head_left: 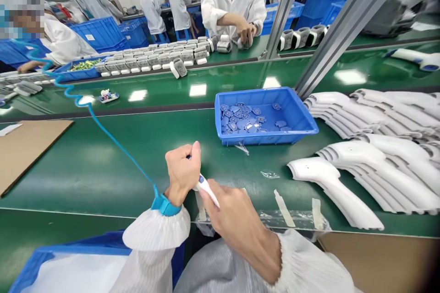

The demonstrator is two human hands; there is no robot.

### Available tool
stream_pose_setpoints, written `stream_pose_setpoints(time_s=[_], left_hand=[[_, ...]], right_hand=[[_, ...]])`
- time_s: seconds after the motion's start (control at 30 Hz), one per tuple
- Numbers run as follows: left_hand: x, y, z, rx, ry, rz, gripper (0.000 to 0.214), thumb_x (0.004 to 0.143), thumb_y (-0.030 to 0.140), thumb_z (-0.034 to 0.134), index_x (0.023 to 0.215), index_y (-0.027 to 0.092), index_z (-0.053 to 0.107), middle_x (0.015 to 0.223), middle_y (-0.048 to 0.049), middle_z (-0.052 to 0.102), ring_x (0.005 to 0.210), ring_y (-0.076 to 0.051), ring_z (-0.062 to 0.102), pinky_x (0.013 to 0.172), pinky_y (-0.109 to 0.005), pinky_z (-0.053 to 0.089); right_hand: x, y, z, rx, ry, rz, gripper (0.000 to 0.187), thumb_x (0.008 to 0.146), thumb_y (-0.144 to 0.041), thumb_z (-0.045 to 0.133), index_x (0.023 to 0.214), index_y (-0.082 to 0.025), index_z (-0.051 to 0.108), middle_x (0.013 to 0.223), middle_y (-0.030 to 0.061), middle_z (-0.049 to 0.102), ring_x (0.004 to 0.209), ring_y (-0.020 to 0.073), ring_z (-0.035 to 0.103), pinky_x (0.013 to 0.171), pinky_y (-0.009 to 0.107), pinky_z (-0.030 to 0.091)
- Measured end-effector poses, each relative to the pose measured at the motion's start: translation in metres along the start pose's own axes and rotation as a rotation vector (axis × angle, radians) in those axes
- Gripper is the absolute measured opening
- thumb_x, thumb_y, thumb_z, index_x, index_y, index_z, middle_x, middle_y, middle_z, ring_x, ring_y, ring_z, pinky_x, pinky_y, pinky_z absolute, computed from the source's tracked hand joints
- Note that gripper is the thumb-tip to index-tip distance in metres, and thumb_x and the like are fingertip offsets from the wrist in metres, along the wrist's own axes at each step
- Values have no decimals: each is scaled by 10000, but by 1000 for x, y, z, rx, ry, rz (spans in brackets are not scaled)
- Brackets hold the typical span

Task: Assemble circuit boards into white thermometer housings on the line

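Observation:
My left hand (182,169) is closed around one end of a white plastic housing (208,190) that shows a small blue part. The wrist wears a blue strap (166,204) with a coiled cord. Wrapped round the housing's lower end is my right hand (233,215); its fingertips are mostly hidden. Most of the housing is covered by both hands, just above the bench's front edge. Beyond them stands a blue bin (266,138) with many small blue-grey parts (240,116) inside. A single white curved shell (338,185) lies to the right.
Stacked white shells (388,165) fill the bench's right side. Tape strips (284,208) and clear film line the front edge. A cardboard sheet (30,151) lies left. A metal post (350,27) rises behind the bin. Across the green belt, a co-worker (233,4) handles grey-white units.

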State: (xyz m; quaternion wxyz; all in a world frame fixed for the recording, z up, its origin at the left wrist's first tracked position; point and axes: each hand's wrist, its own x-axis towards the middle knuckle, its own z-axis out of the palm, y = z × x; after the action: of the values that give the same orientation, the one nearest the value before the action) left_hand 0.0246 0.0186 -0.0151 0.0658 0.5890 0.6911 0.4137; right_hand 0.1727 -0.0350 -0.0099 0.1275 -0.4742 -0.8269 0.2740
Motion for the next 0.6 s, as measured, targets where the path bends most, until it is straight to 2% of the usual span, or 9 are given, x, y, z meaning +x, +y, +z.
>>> stream_pose_setpoints(time_s=[0.07, 0.13, 0.2, 0.23, 0.3, 0.37, 0.4, 0.5, 0.6], left_hand=[[-1, -8, -12, 22, -165, 116, 485, 934, 426, 501, 518, 179, 476, 523, 5, 486, 514, -114, 414, 560, -281, 318], [1, -23, -34, 97, -341, 149, 438, 907, 498, 537, 603, 185, 571, 589, 2, 559, 561, -129, 467, 601, -281, 342], [14, -41, -60, 211, -473, 20, 485, 879, 572, 548, 580, 192, 591, 547, 0, 548, 537, -143, 465, 571, -287, 322], [26, -49, -72, 252, -522, -79, 526, 860, 605, 560, 536, 191, 571, 515, -5, 527, 519, -150, 457, 545, -288, 303], [60, -58, -90, 289, -568, -319, 528, 793, 614, 652, 499, 181, 574, 484, -19, 525, 489, -166, 470, 507, -286, 282], [105, -58, -92, 249, -441, -526, 457, 713, 530, 789, 534, 144, 621, 484, -40, 547, 483, -179, 494, 508, -281, 303], [129, -55, -88, 217, -356, -556, 435, 745, 490, 787, 579, 116, 640, 490, -46, 546, 489, -177, 501, 528, -284, 336], [194, -45, -61, 18, -163, -540, 475, 969, 500, 537, 795, 68, 631, 634, -59, 595, 568, -155, 557, 597, -311, 456], [234, -43, -30, -188, -77, -477, 463, 1008, 542, 458, 990, 103, 604, 845, -56, 645, 691, -141, 619, 663, -307, 539]], right_hand=[[-4, 16, -12, 56, 75, -28, 281, 1027, -387, 459, 1011, -198, 667, 805, 23, 741, 615, 172, 653, 532, 291, 335], [-5, 38, -26, 74, 263, -30, 244, 994, -398, 545, 1055, -213, 691, 940, 25, 762, 772, 180, 689, 633, 281, 442], [1, 61, -37, -33, 472, 15, 239, 980, -359, 577, 1092, -191, 705, 1013, 47, 757, 873, 208, 680, 748, 315, 485], [7, 71, -40, -119, 530, 43, 238, 976, -333, 584, 1097, -170, 709, 1018, 63, 750, 882, 225, 668, 774, 339, 489], [23, 84, -37, -266, 533, 73, 232, 964, -296, 599, 1090, -140, 714, 1010, 89, 730, 867, 246, 640, 781, 373, 487], [37, 89, -32, -317, 491, 77, 218, 979, -271, 569, 1055, -135, 721, 994, 96, 706, 872, 242, 620, 775, 371, 484], [42, 89, -30, -321, 485, 74, 227, 997, -263, 535, 1017, -142, 726, 969, 91, 695, 865, 233, 612, 774, 365, 481], [38, 88, -34, -324, 531, 30, 313, 1034, -266, 450, 918, -163, 723, 891, 73, 675, 828, 211, 600, 766, 354, 476], [10, 95, -43, -369, 586, -25, 364, 1046, -335, 417, 897, -173, 707, 923, 72, 681, 817, 204, 613, 757, 353, 489]])
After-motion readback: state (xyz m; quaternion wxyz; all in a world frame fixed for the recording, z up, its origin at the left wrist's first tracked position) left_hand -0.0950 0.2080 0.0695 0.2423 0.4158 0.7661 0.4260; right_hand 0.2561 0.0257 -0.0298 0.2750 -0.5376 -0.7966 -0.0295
